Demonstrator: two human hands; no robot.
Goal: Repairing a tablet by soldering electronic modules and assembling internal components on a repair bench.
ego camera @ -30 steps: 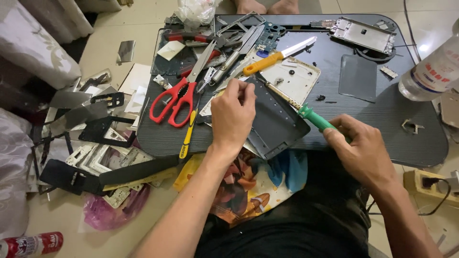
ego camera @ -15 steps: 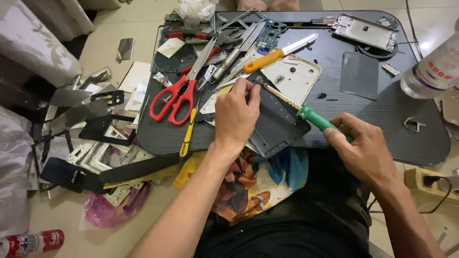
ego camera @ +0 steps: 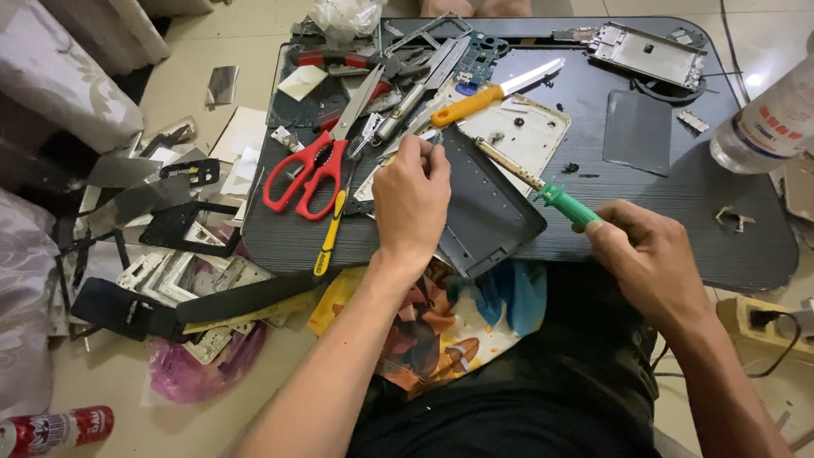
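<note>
In the head view, the dark panel (ego camera: 487, 208) is being pinched at its upper edge by the left hand (ego camera: 413, 199) on the bench (ego camera: 678, 229). The green-handled soldering iron (ego camera: 543, 191) is being gripped by closed fingers (ego camera: 623, 233) of the right hand (ego camera: 649, 259). A clear bottle (ego camera: 767, 123) with a white label is lying at the right edge.

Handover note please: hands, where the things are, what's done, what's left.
Left hand: fingertips pinched at the top corner of the dark panel, pressing it to the lap table.
Right hand: grips the green-handled tool; its metal shaft points up-left across the panel toward the left fingertips.
Nearby: red scissors, orange-handled knife, white frame behind the panel.
Done: panel laid out, tool in hand.
Left: work at that corner appears unfinished; tip contact too small to tell.
</note>
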